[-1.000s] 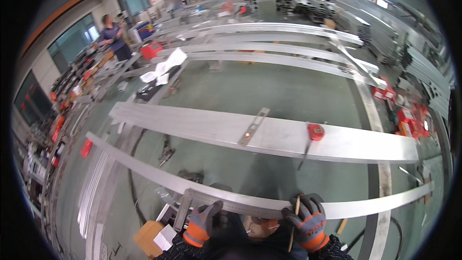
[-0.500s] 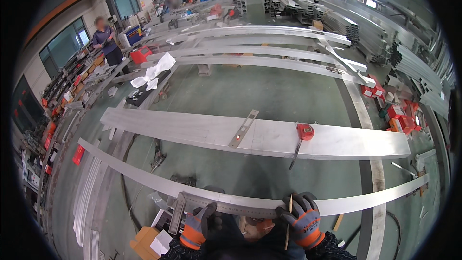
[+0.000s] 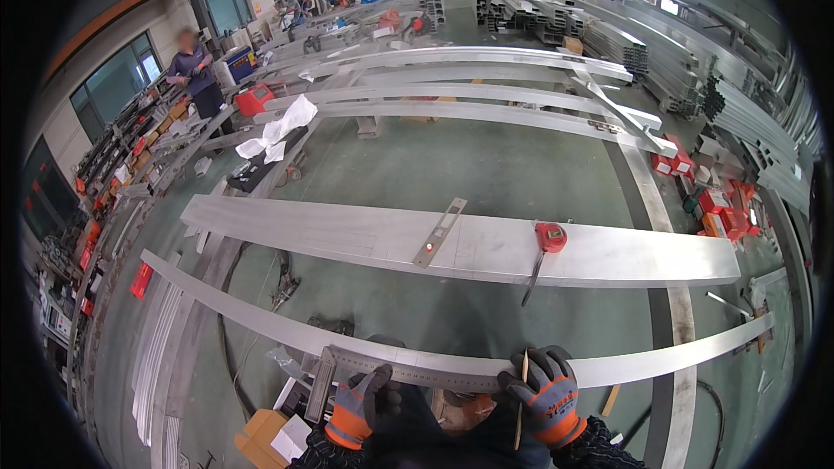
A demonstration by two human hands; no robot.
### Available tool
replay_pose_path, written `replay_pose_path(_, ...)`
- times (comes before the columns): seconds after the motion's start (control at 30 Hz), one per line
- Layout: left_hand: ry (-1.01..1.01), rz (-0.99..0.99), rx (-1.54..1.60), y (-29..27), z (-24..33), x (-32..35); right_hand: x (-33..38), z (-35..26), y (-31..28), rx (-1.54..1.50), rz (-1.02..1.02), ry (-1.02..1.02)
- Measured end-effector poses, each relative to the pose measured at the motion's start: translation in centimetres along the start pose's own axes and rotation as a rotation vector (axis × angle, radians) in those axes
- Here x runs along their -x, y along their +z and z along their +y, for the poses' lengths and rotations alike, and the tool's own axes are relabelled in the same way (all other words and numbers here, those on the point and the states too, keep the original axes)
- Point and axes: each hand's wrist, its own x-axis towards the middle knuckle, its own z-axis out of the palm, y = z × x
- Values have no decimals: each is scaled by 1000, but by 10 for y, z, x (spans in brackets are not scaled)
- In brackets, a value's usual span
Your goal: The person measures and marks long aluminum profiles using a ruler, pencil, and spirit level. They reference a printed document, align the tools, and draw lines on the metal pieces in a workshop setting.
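A long narrow aluminium bar [image 3: 660,363] runs across the lower view. On it lies a steel square ruler [image 3: 408,371], its short leg hanging off at the left. My left hand [image 3: 358,404], in a grey and orange glove, presses on the ruler near its corner. My right hand [image 3: 546,393], gloved the same, holds a thin pencil [image 3: 522,399] upright at the ruler's right end. Beyond lies a wide aluminium beam [image 3: 347,234] with a small metal plate [image 3: 439,232] and a red tape measure [image 3: 551,237] on it, its tape hanging over the near edge.
More long aluminium beams [image 3: 469,87] lie farther off. A person in dark clothes [image 3: 198,74] stands at a cluttered bench on the far left. Red boxes [image 3: 717,204] sit at the right. Cables, a tool [image 3: 285,282] and cardboard boxes [image 3: 265,434] lie on the green floor.
The view has shifted slightly closer to the near bar. Both hands stay on the ruler and pencil, with the right hand's pencil staying at the ruler's end.
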Motion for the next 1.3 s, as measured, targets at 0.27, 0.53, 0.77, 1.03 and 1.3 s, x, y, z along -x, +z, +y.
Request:
replay_pose_path(0.27, 200, -99, -243, -20, -26, -17, -2, -2, -2, -12, -8, 17)
replay_pose_path(0.53, 175, -18, -167, -5, -12, -7, 5, -2, -1, -33, -57, 38)
replay_pose_path(0.77, 163, -5, -154, 0, -6, -1, 5, -2, -2, -53, -59, 44)
replay_pose_path(1.03, 165, -28, -151, -3, -8, -4, 2, -1, 0, -49, -25, 28)
replay_pose_path(1.3, 1224, -11, -1193, -21, -9, -13, -1, 2, 8, 14, -22, 19)
